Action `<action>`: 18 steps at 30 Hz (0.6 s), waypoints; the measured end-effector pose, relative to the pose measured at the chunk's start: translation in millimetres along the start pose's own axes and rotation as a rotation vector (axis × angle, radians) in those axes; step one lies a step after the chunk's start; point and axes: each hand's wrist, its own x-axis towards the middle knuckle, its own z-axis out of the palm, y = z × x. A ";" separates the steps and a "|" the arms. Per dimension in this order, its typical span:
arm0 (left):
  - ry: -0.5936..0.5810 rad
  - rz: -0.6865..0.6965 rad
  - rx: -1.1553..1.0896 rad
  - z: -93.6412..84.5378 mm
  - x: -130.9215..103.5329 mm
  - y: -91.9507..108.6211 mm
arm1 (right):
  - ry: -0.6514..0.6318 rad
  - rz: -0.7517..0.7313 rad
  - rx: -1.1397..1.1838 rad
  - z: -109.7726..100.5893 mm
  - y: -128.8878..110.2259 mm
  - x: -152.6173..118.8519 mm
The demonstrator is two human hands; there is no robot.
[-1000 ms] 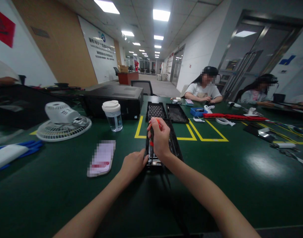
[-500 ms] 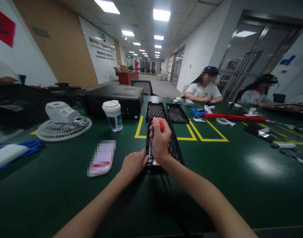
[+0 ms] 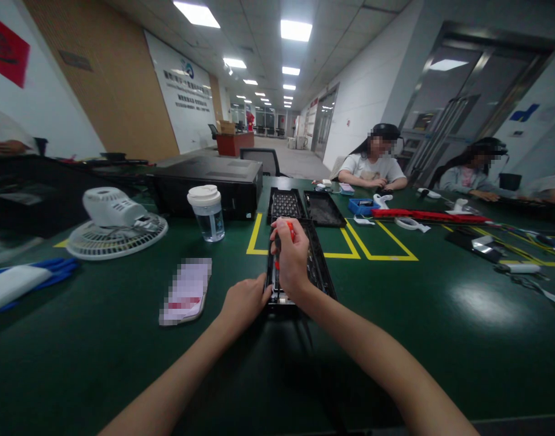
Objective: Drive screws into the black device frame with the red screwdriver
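In the middle of the green table lies an open black case [image 3: 323, 280], long and narrow, with electronic parts inside. My left hand [image 3: 245, 303] grips its near left edge, the thumb at the rim. Over the case, my right hand [image 3: 292, 257] is closed around the red handle of a screwdriver [image 3: 291, 229], held roughly upright. A second spot of red shows below the fingers; the tool's tip is hidden by the hand. Just beyond the case are a black tray with several rounded pieces [image 3: 284, 204] and a flat black cover [image 3: 325, 209].
To the left are a phone [image 3: 186, 292], a lidded cup [image 3: 206, 213], a white fan [image 3: 116, 224] and blue gloves [image 3: 62, 266]. A big black computer case [image 3: 205, 181] stands behind. A blue box [image 3: 363, 206], tape roll [image 3: 409, 224] and cables lie right. Co-workers sit across.
My right hand has turned slightly on the screwdriver, its fingers shifting a little to the left. My left hand and the case stay almost where they were.
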 end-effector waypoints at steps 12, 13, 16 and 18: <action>0.000 -0.021 0.007 1.8 3.5 1.1 | -0.408 0.235 0.277 -29.3 2.4 19.1; 0.004 -0.021 0.010 2.2 3.6 1.0 | -0.438 0.250 0.287 -32.6 2.6 22.2; 0.013 -0.016 0.018 3.1 4.2 0.6 | -0.542 0.286 0.325 -42.5 3.4 32.5; 0.014 -0.019 0.016 3.0 4.5 0.4 | -0.627 0.321 0.352 -48.7 3.9 39.5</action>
